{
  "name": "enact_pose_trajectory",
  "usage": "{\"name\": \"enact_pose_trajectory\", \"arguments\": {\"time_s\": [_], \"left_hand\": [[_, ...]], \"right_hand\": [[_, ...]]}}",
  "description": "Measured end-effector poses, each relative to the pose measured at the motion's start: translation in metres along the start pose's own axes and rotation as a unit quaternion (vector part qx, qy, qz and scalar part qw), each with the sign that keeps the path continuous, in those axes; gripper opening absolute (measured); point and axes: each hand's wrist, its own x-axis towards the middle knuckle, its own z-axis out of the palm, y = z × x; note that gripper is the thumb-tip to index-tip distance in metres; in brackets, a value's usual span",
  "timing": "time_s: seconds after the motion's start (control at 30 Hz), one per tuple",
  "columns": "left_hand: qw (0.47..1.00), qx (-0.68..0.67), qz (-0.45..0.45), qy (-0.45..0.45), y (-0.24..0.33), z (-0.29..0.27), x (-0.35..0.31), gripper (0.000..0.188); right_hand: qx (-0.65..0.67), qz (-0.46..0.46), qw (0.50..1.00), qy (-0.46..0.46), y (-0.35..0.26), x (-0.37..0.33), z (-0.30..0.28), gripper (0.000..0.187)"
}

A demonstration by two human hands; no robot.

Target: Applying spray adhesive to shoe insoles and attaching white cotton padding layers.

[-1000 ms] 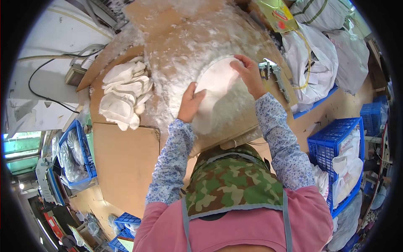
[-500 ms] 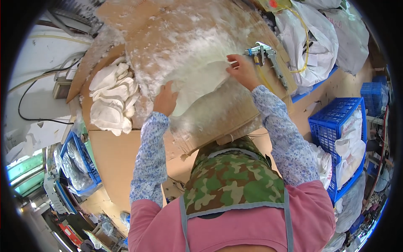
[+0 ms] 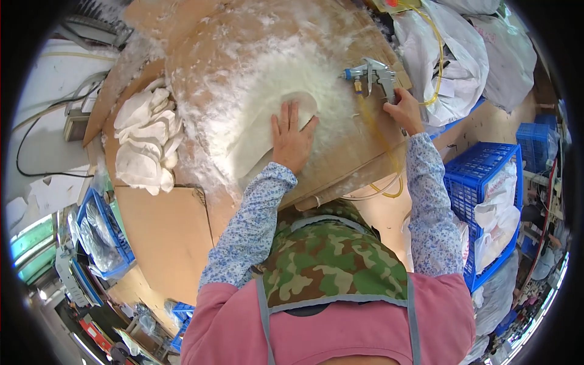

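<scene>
My left hand point(image 3: 292, 139) lies flat with its fingers spread on a pale, insole-shaped sheet point(image 3: 252, 141) in the middle of the cardboard-covered worktop point(image 3: 213, 36). White residue is spread thickly around that sheet. At the right side of the worktop, my right hand point(image 3: 406, 112) has its fingers closed around the lower end of the handle of a metal spray gun point(image 3: 378, 74). The gun's blue-ringed nozzle points left, and a yellow hose point(image 3: 372, 118) runs down from it. To the left lies a loose pile of cream, insole-shaped pieces point(image 3: 143, 143).
White plastic sacks point(image 3: 457, 58) stand beyond the worktop's right side. Further down on the right is a blue plastic crate point(image 3: 480, 176) with white bags in it. Another blue crate point(image 3: 125, 243) stands at the lower left. The hose hangs over the worktop's front edge.
My right hand has left the pale sheet and moved right to grasp the spray gun's handle. My left hand has shifted right, from the sheet's left end onto its middle.
</scene>
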Motion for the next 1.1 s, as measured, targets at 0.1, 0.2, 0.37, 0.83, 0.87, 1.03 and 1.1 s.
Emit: {"name": "enact_pose_trajectory", "arguments": {"time_s": [0.1,0.2,0.37,0.83,0.87,1.03,1.1], "left_hand": [[0.999,-0.026,0.026,0.024,-0.005,-0.001,-0.004,0.041],[0.988,-0.124,0.028,0.083,-0.013,-0.006,-0.005,0.028],[0.937,-0.295,-0.1,0.158,-0.017,-0.024,-0.005,0.007],[0.997,-0.03,-0.005,0.067,-0.004,0.001,-0.015,0.04],[0.997,-0.037,-0.007,0.068,-0.004,0.001,-0.015,0.04],[0.996,-0.06,-0.005,0.065,-0.007,-0.006,-0.015,0.038],[0.987,-0.143,-0.005,0.078,-0.011,-0.009,-0.017,0.038]], "right_hand": [[0.081,0.024,0.996,-0.018,-0.032,-0.028,-0.017,0.045],[0.191,-0.007,0.981,-0.042,-0.066,-0.073,-0.039,0.039],[0.394,0.121,0.882,-0.227,-0.101,-0.113,-0.07,0.027],[0.186,-0.092,0.966,-0.153,-0.165,-0.18,-0.035,0.027],[0.204,-0.076,0.967,-0.136,-0.166,-0.182,-0.033,0.026],[0.218,0.015,0.966,-0.136,-0.172,-0.191,-0.043,0.027],[0.209,-0.004,0.967,-0.147,-0.178,-0.194,-0.05,0.028]]}}
